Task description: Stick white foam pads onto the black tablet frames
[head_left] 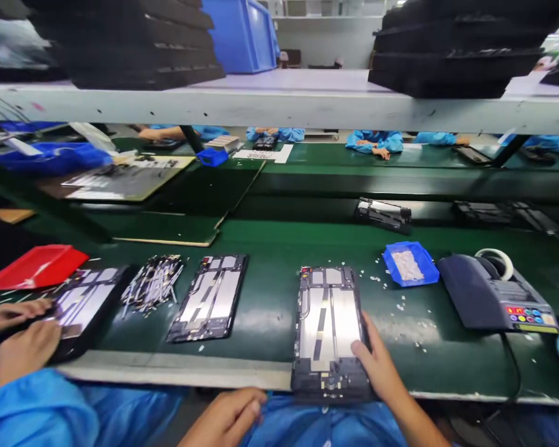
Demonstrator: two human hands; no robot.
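Note:
My right hand (384,363) grips the right edge of an opened tablet (328,323), its thumb on the silvery inside. The tablet's lower end reaches past the table's front edge. My left hand (230,416) is low in front of that edge, apart from the tablet, its fingers curled together; anything inside them is hidden. A second opened tablet (209,298) lies on the green table to the left. Right of the held tablet are a blue tray (429,270) of small whitish pieces and several loose white bits (400,305).
A tape dispenser (475,304) stands at right, its cable hanging down. Thin strips (153,282) lie heaped at left. A co-worker's hands (28,347) work on another tablet (86,304) near a red tray (40,267). Overhead, a shelf (279,108) carries black stacks and a blue bin (245,37).

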